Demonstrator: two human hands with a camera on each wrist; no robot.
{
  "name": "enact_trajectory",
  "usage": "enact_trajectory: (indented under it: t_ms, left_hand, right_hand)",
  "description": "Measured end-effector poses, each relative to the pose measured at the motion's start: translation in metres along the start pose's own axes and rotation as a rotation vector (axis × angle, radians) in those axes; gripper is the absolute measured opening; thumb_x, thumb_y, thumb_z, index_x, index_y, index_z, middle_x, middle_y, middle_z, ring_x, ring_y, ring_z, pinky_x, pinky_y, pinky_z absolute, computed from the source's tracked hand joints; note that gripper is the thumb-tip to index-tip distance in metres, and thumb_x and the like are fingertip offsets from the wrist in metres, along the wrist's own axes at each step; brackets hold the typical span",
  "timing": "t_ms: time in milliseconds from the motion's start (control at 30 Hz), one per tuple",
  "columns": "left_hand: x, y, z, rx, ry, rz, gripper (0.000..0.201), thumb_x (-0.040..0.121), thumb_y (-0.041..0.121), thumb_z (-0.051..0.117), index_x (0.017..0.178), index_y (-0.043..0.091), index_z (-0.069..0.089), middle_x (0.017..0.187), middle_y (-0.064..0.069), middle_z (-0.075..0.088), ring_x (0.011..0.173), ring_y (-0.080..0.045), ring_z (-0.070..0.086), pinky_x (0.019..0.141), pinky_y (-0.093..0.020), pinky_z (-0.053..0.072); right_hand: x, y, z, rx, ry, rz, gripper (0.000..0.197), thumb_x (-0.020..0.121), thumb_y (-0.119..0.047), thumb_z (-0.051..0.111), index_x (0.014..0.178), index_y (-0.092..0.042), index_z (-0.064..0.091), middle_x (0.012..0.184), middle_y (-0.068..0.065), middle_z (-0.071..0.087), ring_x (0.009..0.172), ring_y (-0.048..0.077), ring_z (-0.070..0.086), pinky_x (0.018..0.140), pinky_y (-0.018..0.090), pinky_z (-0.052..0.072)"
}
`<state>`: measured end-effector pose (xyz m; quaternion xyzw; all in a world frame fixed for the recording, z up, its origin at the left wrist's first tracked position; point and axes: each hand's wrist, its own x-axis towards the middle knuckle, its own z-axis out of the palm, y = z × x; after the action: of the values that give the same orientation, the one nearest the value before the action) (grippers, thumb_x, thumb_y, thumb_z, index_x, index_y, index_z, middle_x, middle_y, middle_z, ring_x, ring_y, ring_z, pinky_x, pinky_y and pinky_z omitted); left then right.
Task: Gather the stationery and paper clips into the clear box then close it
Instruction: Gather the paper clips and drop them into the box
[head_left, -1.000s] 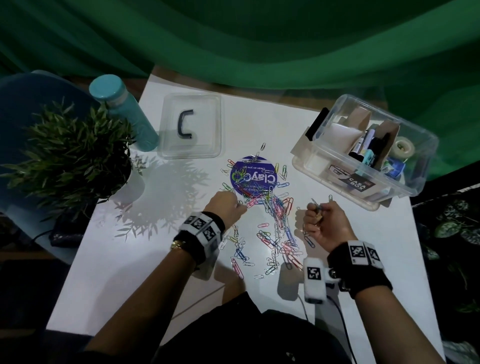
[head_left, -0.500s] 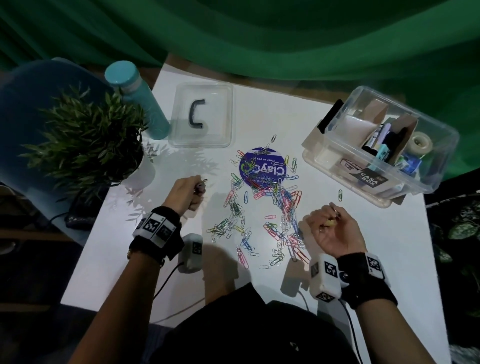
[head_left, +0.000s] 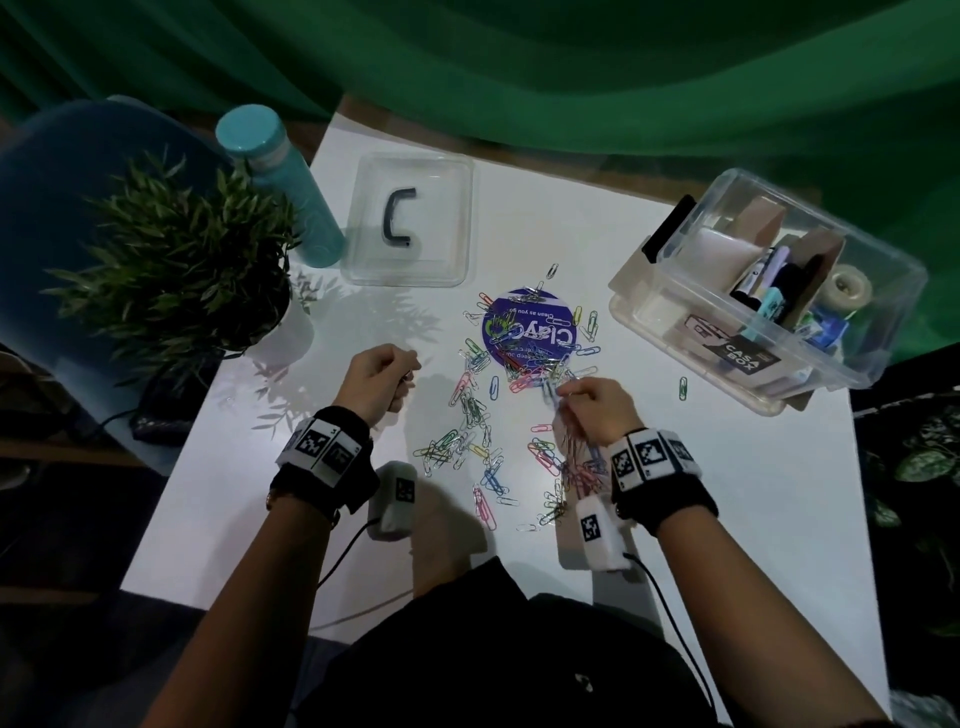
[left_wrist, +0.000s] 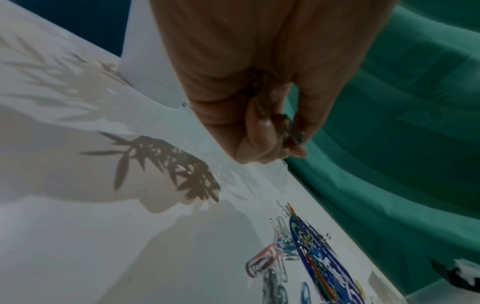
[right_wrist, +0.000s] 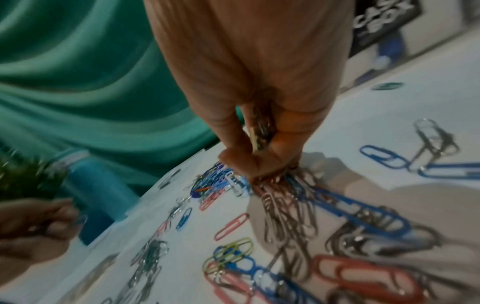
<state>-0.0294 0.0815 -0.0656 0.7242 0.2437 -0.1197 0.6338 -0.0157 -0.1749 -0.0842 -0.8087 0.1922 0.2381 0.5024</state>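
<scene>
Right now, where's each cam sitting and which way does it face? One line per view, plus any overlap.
Head: above the table, looking down and forward at scattered clips, box, lid; both forearms, left hand, right hand show.
Left wrist: along the left hand, towards the curtain; fingers pinch clips.
Right wrist: along the right hand, down at the clips it grips.
Shared: the blue sticker appears in all three; the right wrist also catches the left hand.
</scene>
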Motion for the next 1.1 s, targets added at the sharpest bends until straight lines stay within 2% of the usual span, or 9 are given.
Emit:
enact_trajectory:
  t_ms: [100,233,367,467,600,800,967,1033,1100]
  left_hand:
    - [0.001,0.002,0.000,-0.042,-0.010,-0.001,0.025,0.095,0.006,0.050,0.070,0.009,0.049,0.062,-0.008,0.040,0.035,-0.004,0.032,0.037,-0.011,0.024]
    - [0.004,0.017,0.002,-0.117,-0.003,0.018,0.023,0.095,0.002,0.048,0.075,0.013,0.045,0.062,-0.007,0.041,0.048,-0.013,0.032,0.040,-0.014,0.025]
    - [0.013,0.044,0.023,-0.108,0.015,-0.026,0.017,0.095,-0.001,0.043,0.090,0.016,0.043,0.063,-0.006,0.040,0.046,-0.012,0.031,0.037,-0.012,0.024]
    - [0.028,0.073,0.052,-0.233,-0.078,-0.113,0.021,0.095,-0.003,0.034,0.111,0.008,0.042,0.061,-0.005,0.030,0.034,-0.005,0.028,0.035,-0.010,0.020]
    - [0.042,0.132,0.101,-0.380,-0.196,-0.141,0.022,0.095,-0.001,0.036,0.106,0.000,0.055,0.059,-0.002,0.032,0.041,-0.009,0.029,0.036,-0.013,0.021]
    - [0.044,0.198,0.184,-0.140,-0.382,-0.076,0.019,0.095,-0.005,0.036,0.106,0.000,0.050,0.062,-0.006,0.037,0.047,-0.011,0.033,0.038,-0.017,0.026]
    - [0.054,0.213,0.220,-0.274,-0.514,-0.184,0.030,0.094,-0.011,0.034,0.118,0.000,0.048,0.073,-0.013,0.048,0.064,-0.018,0.048,0.059,-0.022,0.048]
    - [0.058,0.219,0.229,-0.330,-0.535,-0.240,0.026,0.096,-0.006,0.038,0.119,-0.003,0.049,0.079,-0.016,0.051,0.069,-0.021,0.052,0.066,-0.027,0.053]
    - [0.064,0.227,0.239,-0.348,-0.549,-0.296,0.018,0.097,-0.001,0.038,0.110,-0.004,0.049,0.083,-0.019,0.052,0.073,-0.024,0.054,0.070,-0.030,0.053]
  right_hand:
    - [-0.005,-0.009,-0.008,0.120,-0.069,-0.010,0.022,0.095,-0.003,0.046,0.104,-0.001,0.066,0.078,0.002,0.065,0.064,0.011,0.061,0.058,0.017,0.051]
    - [-0.026,-0.037,-0.056,0.951,-0.048,0.147,0.014,0.093,0.000,0.047,0.102,0.004,0.058,0.083,0.014,0.062,0.068,0.015,0.065,0.064,0.026,0.060]
    - [-0.048,-0.073,-0.116,1.369,-0.126,0.167,0.017,0.094,-0.002,0.039,0.101,0.007,0.052,0.096,0.025,0.062,0.097,0.029,0.062,0.082,0.039,0.056]
    - [-0.044,-0.099,-0.161,1.337,-0.058,0.091,0.017,0.095,-0.007,0.037,0.102,0.001,0.050,0.123,0.020,0.056,0.110,0.031,0.060,0.095,0.046,0.049]
    - [-0.007,-0.116,-0.206,1.401,0.007,0.132,0.030,0.096,-0.011,0.037,0.122,0.003,0.043,0.137,0.017,0.044,0.115,0.029,0.053,0.095,0.046,0.047]
    - [0.025,-0.133,-0.223,1.315,0.035,0.210,0.024,0.098,-0.017,0.038,0.091,0.006,0.044,0.120,0.022,0.040,0.125,0.029,0.045,0.097,0.037,0.048]
    - [0.047,-0.118,-0.236,1.272,-0.009,0.214,0.023,0.093,-0.015,0.043,0.112,-0.001,0.041,0.121,0.016,0.050,0.113,0.024,0.053,0.074,0.041,0.056]
    - [0.050,-0.114,-0.240,1.240,-0.016,0.227,0.021,0.093,-0.015,0.044,0.109,-0.003,0.039,0.100,0.015,0.050,0.097,0.025,0.053,0.078,0.042,0.055]
    - [0.054,-0.114,-0.241,1.223,-0.020,0.249,0.024,0.093,-0.017,0.044,0.110,-0.002,0.038,0.104,0.016,0.047,0.104,0.028,0.050,0.091,0.045,0.049]
